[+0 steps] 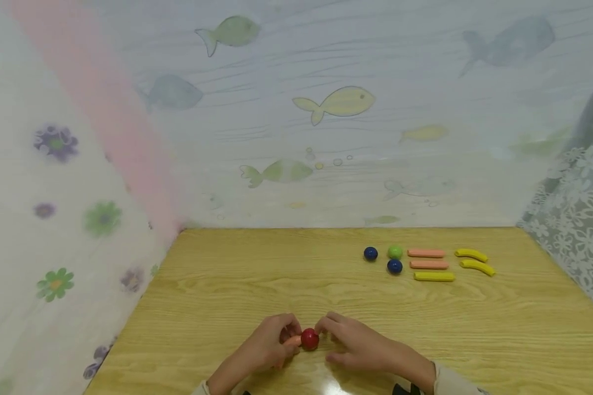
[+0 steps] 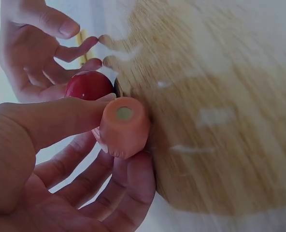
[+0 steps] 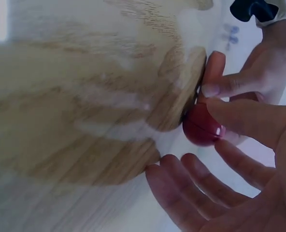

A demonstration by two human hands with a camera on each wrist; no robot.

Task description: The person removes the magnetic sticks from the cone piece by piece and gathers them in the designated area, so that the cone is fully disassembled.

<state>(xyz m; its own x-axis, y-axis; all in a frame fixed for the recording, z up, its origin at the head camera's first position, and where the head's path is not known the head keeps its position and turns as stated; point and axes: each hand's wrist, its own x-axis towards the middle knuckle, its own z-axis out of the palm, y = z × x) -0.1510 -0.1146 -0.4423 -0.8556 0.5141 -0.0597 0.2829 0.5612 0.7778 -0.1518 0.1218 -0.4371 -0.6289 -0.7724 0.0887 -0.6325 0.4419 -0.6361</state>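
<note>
My left hand pinches a short orange toy rod between thumb and fingers, low over the table. A pale round disc is set in the rod's near end in the left wrist view. At its other end sits a glossy red ball, up against the rod. On the ball's far side is my right hand, its index fingertip at the ball. The right thumb stands apart from the ball in the left wrist view, and the other fingers are spread loosely near the tabletop.
On the wooden table, back right, lie two blue balls, a green ball, two straight orange rods, a straight yellow rod and two curved yellow rods. A fish-patterned curtain hangs behind.
</note>
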